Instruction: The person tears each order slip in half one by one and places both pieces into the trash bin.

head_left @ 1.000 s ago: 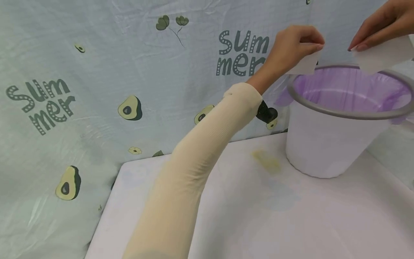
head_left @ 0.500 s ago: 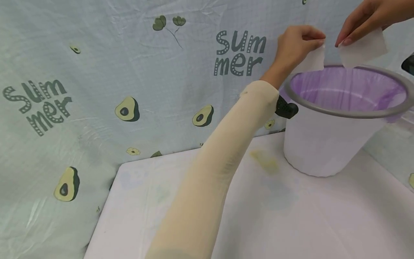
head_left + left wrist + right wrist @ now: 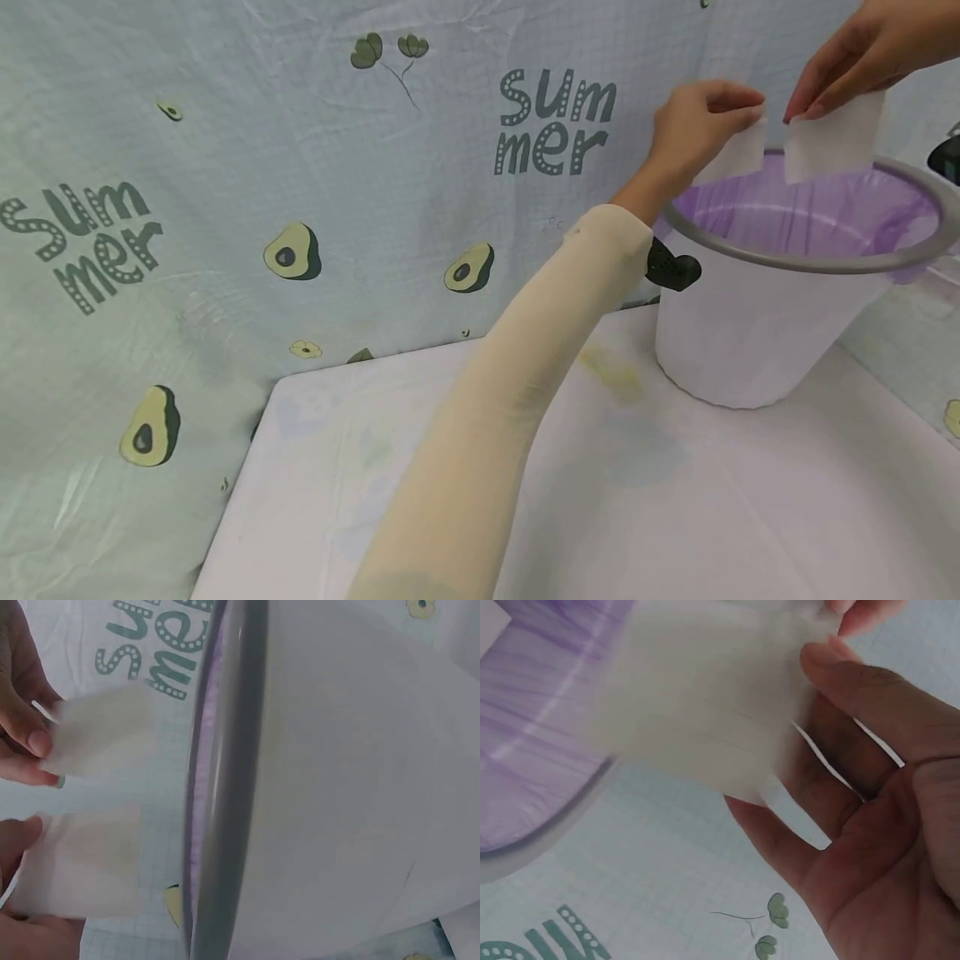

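Observation:
My left hand (image 3: 693, 125) pinches a small piece of white paper (image 3: 738, 158) between thumb and fingers. Close to its right, my right hand (image 3: 873, 50) pinches a second white paper piece (image 3: 834, 142) by its upper edge. A narrow gap separates the two pieces, which hang over the far side of a white bin (image 3: 750, 333) lined with a purple bag (image 3: 817, 212). In the right wrist view the right hand's piece (image 3: 705, 697) is blurred, and fingertips of the left hand (image 3: 862, 611) show at the top.
The bin's grey rim (image 3: 795, 265) stands just below the hands. Under it is a white-covered table (image 3: 622, 508). A patterned cloth (image 3: 375, 192) hangs behind. A black wrist mount (image 3: 672, 267) juts from the left cuff, beside the bin.
The right hand has moved left toward the left hand, then both have dipped slightly. The papers hang lower over the bin, and the left forearm has shifted right.

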Action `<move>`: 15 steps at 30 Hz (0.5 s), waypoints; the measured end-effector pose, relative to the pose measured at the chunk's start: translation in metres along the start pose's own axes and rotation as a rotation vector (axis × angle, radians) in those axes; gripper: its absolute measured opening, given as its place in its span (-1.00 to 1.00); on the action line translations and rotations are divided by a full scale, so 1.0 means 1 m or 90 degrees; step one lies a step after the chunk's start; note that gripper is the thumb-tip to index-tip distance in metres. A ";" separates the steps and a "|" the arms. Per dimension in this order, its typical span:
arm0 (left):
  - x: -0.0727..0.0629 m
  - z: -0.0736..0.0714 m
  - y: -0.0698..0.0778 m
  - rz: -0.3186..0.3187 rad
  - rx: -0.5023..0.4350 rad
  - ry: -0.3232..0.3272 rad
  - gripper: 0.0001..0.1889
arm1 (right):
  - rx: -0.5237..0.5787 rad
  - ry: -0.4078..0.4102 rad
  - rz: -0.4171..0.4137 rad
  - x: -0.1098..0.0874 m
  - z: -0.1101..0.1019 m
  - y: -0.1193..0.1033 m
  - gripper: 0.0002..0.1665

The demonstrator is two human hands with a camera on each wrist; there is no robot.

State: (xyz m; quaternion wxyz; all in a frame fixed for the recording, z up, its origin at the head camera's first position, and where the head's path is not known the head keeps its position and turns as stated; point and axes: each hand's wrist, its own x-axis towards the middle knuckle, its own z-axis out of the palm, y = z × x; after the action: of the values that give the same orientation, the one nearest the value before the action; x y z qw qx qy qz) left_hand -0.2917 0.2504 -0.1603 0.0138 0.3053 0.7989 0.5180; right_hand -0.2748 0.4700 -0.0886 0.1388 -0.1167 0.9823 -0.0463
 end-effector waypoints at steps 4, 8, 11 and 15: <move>-0.002 0.001 -0.005 0.010 -0.050 -0.028 -0.71 | -0.035 -0.011 0.005 0.002 0.003 -0.002 -0.46; -0.005 -0.002 -0.012 0.021 -0.062 -0.033 -0.70 | -0.050 -0.013 -0.013 0.005 0.009 -0.007 -0.44; -0.008 -0.007 -0.017 0.037 -0.034 -0.035 -0.70 | -0.089 0.004 -0.032 0.006 0.014 -0.012 -0.44; -0.017 -0.022 -0.023 0.061 -0.003 -0.061 -0.68 | -0.152 0.080 -0.049 0.005 0.024 -0.030 -0.46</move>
State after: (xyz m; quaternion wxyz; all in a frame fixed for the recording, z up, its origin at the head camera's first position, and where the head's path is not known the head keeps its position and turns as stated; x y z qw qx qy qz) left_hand -0.2960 0.2177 -0.1740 0.0279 0.3676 0.7804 0.5050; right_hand -0.2658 0.4382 -0.1086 0.0603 -0.1665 0.9825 0.0584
